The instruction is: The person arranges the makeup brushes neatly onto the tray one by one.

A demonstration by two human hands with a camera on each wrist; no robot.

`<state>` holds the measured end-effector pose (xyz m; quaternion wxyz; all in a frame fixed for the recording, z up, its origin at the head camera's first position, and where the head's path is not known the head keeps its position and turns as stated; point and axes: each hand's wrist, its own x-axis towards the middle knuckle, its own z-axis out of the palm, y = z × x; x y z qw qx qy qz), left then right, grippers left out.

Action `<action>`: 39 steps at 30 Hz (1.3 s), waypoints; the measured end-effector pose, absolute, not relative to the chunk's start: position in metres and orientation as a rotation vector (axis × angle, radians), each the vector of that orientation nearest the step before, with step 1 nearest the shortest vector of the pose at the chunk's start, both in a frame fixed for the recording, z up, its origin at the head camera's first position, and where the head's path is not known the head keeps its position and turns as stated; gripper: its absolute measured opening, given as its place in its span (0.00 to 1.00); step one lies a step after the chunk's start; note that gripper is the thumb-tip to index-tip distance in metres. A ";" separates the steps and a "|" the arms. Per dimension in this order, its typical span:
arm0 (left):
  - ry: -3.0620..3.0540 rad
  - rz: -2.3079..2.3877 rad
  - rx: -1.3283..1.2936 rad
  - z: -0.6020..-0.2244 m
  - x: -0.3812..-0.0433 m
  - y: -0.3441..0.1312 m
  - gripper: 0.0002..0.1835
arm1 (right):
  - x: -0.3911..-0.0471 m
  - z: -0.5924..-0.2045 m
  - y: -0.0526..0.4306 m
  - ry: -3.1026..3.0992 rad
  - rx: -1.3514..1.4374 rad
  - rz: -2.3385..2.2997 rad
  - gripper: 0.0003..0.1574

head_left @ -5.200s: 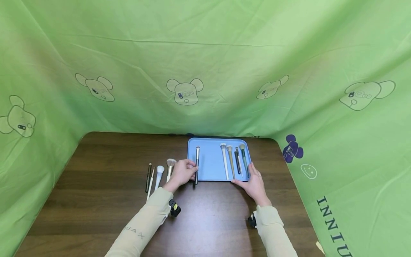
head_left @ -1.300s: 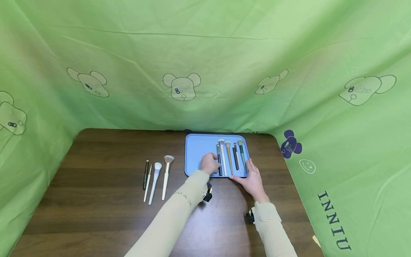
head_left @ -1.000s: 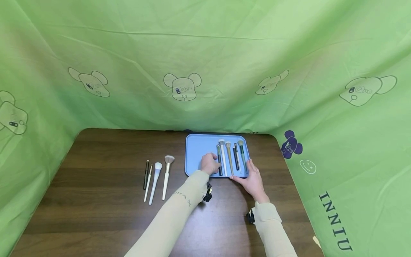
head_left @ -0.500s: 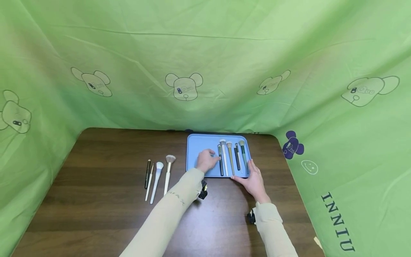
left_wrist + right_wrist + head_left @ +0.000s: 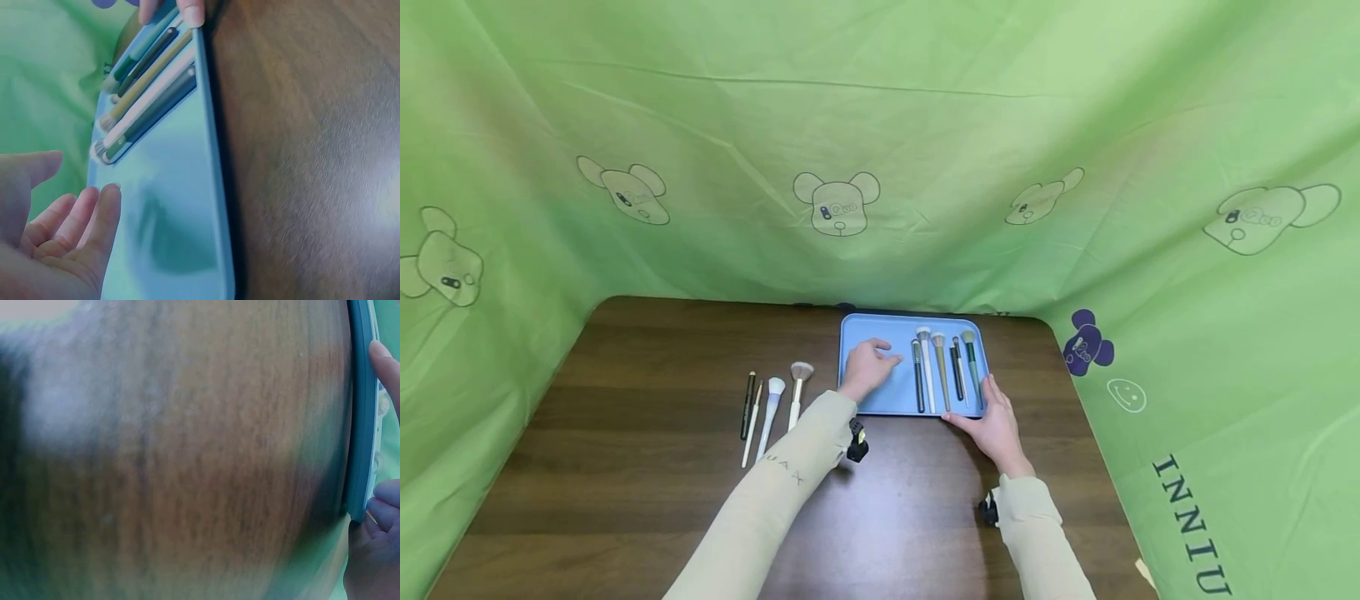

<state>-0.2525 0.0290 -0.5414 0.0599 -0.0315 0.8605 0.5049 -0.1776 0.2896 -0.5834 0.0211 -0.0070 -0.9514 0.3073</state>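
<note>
My left hand (image 5: 867, 368) hovers over the left half of the blue tray (image 5: 891, 402), thumb and fingers spread apart with nothing between them. In the left wrist view its fingers (image 5: 107, 215) stand clear of the brushes. Closest to it in the tray lies a black-handled makeup brush (image 5: 919, 385), beside a white brush (image 5: 928, 377). Farther right are a tan brush (image 5: 942, 379), a slim dark brush (image 5: 956, 375) with a thin light one, and a green brush (image 5: 972, 367). My right hand (image 5: 995, 427) grips the tray's front right corner between thumb and fingers.
Left of the tray, several brushes lie on the wooden table (image 5: 647, 400): a short black one (image 5: 748, 407), a thin white one (image 5: 752, 427), a pale blue-white one (image 5: 771, 408) and a wide fluffy one (image 5: 798, 390), partly behind my left sleeve. Green cloth (image 5: 715, 192) surrounds the table.
My left hand carried the black-handled brush from the tray's left edge to beside the white brush, let it go, and drew back left with fingers opened. My right hand stayed at the corner.
</note>
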 end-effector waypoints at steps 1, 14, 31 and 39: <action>2.602 1.545 -0.095 -0.539 -0.253 0.027 0.19 | -0.178 -0.583 0.290 -2.952 -0.026 0.952 0.74; 2.598 1.665 -0.102 -0.525 -0.249 -0.005 0.20 | -0.177 -0.583 0.290 -2.981 -0.031 0.965 0.75; 2.467 1.905 -0.223 -0.523 -0.232 -0.063 0.24 | -0.177 -0.582 0.289 -2.971 -0.029 0.975 0.74; 2.510 1.883 -0.218 -0.524 -0.221 -0.081 0.26 | -0.176 -0.581 0.289 -2.977 -0.036 0.972 0.74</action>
